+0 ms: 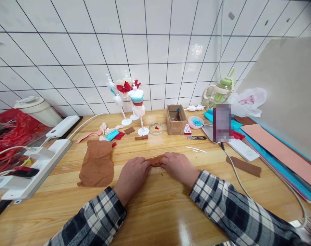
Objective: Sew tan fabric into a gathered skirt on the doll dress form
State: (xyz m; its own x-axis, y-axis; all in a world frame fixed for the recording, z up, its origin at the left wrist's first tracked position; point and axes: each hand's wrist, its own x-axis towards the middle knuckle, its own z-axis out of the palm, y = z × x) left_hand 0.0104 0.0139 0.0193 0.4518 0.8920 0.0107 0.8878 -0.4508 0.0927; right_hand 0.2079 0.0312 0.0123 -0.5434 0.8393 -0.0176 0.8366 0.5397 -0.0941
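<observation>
A narrow, creased brown strip (pixel 155 161) is held near the front-middle of the wooden tabletop (pixel 155 215), its left end pinched by the fingers of the left hand (pixel 134 173) and its right end by those of the right hand (pixel 179 167). Both grips are closed on the strip, and only the short length between them is left exposed; whether it is cloth or crepe paper cannot be told. Fine folds are seen along that length, so the step in hand is judged to be the gathering or pleating of the strip into a narrow band.

For the next move, even pressure from both sets of fingertips seems to be called for, with the folds kept aligned and the ends not let go too soon, since loose pleats could easily be sprung open.

To the left of the left hand, a wrinkled brown sheet (pixel 96 164) of similar colour is laid out untouched. Beyond the hands, a small folded brown piece (pixel 141 137) is placed just in front of a miniature white dress form (pixel 139 110), which is wrapped with a light-blue band. Near the cardboard box (pixel 172 125), thread snips (pixel 196 137) are left on the tabletop, well apart from both hands.
</observation>
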